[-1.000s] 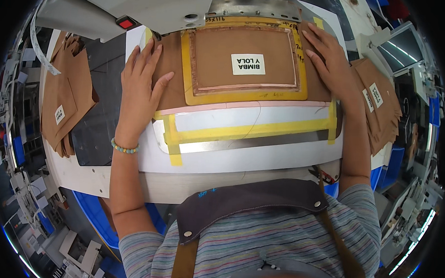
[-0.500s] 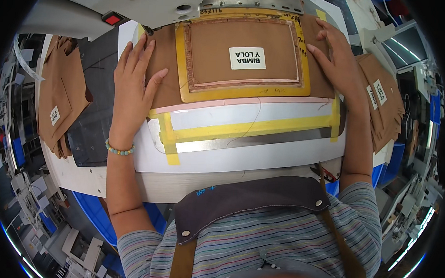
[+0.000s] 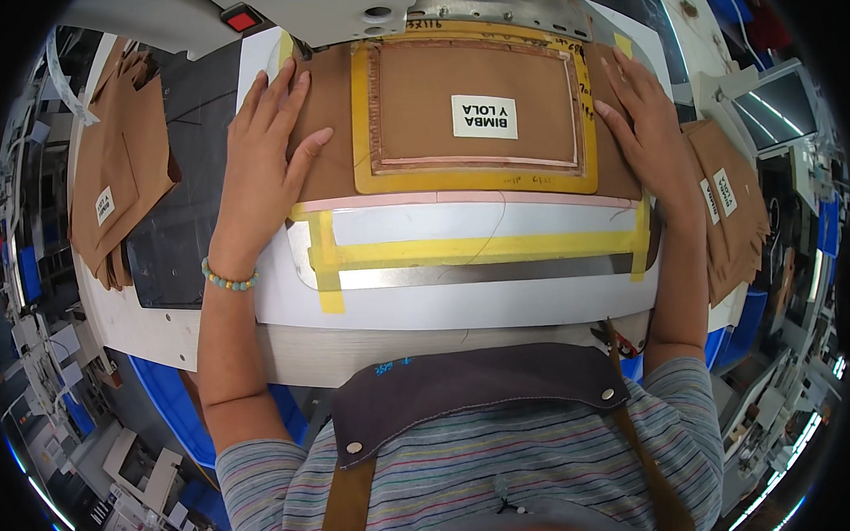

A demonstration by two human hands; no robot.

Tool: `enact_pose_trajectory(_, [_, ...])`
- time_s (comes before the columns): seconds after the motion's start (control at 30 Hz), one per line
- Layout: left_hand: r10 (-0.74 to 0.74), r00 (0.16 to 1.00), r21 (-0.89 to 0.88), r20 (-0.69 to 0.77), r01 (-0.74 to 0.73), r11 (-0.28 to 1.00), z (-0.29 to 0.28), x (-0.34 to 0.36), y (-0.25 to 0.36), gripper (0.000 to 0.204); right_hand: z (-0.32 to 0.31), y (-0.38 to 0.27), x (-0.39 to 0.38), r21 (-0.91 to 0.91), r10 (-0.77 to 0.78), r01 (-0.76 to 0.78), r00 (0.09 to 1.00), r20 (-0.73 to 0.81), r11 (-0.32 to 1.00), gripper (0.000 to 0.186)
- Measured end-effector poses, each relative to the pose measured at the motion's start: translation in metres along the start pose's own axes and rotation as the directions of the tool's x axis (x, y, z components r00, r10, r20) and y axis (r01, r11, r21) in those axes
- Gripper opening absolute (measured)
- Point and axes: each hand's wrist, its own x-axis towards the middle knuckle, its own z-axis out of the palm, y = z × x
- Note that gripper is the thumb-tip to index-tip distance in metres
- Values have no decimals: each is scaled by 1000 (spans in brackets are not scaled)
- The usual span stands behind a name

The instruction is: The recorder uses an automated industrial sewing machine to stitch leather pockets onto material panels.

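My left hand (image 3: 270,157) lies flat with fingers spread at the left edge of a brown piece (image 3: 328,94), on white board with yellow tape. My right hand (image 3: 645,137) rests on the piece's right side, fingers apart. Between my hands a yellow rectangular frame (image 3: 360,123) surrounds brown material bearing a white label (image 3: 484,117). A pink strip (image 3: 418,198) runs along the piece's lower edge, above a metal strip (image 3: 397,274) with yellow tape across it. A grey machine head (image 3: 308,9) with a metal bracket (image 3: 500,6) overhangs the frame.
Stacks of brown cut pieces (image 3: 124,161) and labelled brown pieces (image 3: 739,239) flank the board. A screen (image 3: 762,118) stands at right. Red-handled snips (image 3: 628,343) lie at the front edge, near my apron (image 3: 468,370). Blue bins (image 3: 172,406) sit below the table.
Both hands remain on the brown piece, with small shifts of the fingers. The whole view shifts slightly between frames, and the frame stays between my hands.
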Motion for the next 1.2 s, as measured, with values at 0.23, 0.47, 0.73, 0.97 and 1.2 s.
enact_pose_trajectory(0.23, [-6, 1000, -8, 7, 6, 1000, -1, 3, 1, 64, -3, 6, 0, 118, -30, 33, 999, -27, 992, 38])
enact_pose_trajectory(0.47, [-12, 1000, -12, -2, 12, 1000, -2, 2, 4, 61, -13, -6, 3, 343, 128, -116, 992, -13, 932, 27])
enact_pose_trajectory(0.73, [36, 999, 3, 14, -36, 999, -3, 2, 11, 44, -81, -33, -8, 287, -33, -99, 907, 420, 953, 18])
enact_pose_trajectory(0.97, [81, 973, -46, 216, -73, 996, -48, -16, 33, 42, -94, -109, -54, 902, -714, -130, 569, 408, 412, 20])
enact_pose_trajectory(1.2, [-75, 973, -443, 220, 168, 881, -65, -37, 82, 50, -62, -205, -82, 962, -679, -86, 692, 246, 260, 24])
